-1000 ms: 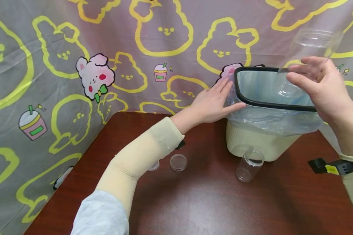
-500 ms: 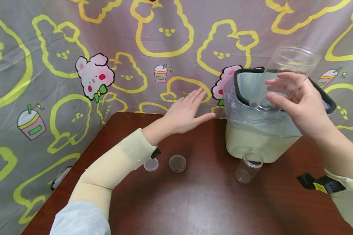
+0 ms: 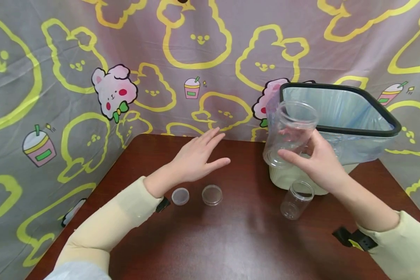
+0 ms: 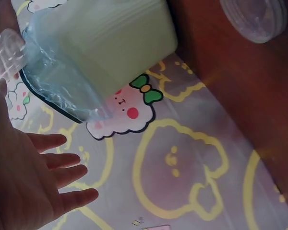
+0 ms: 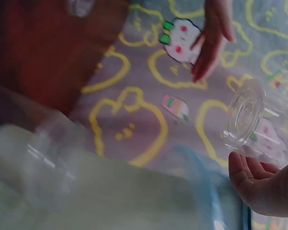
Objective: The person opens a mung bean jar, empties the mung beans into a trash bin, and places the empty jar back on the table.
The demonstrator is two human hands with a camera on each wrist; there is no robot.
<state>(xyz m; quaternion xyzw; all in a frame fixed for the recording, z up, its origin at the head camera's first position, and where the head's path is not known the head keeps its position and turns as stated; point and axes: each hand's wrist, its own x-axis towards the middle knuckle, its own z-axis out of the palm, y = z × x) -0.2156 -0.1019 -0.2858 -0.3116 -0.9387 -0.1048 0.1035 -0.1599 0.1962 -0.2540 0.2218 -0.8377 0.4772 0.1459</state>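
Note:
In the head view my right hand (image 3: 322, 161) grips a large clear jar (image 3: 294, 132), its fingers behind the wall and its thumb in front. The jar leans slightly, in front of the left side of a lined bin (image 3: 294, 177). The right wrist view shows the fingers curled under the same jar (image 5: 247, 115). My left hand (image 3: 196, 157) hovers palm down over the table, fingers straight and thumb spread, holding nothing. Closest beneath it lie two round clear lids, one whitish lid (image 3: 180, 196) and one clearer lid (image 3: 212, 195).
Another clear jar (image 3: 297, 200) stands on the dark red-brown table (image 3: 231, 237) in front of the bin. A bluish clear bag (image 3: 360, 146) hangs over the bin's sides, held by a black rim (image 3: 357, 132). A patterned cloth (image 3: 136, 42) hangs behind and to the left.
My right hand has brought the jar left and down, from over the bin's opening to its front. My left hand has withdrawn from the bin's left edge, leftward and down toward the lids.

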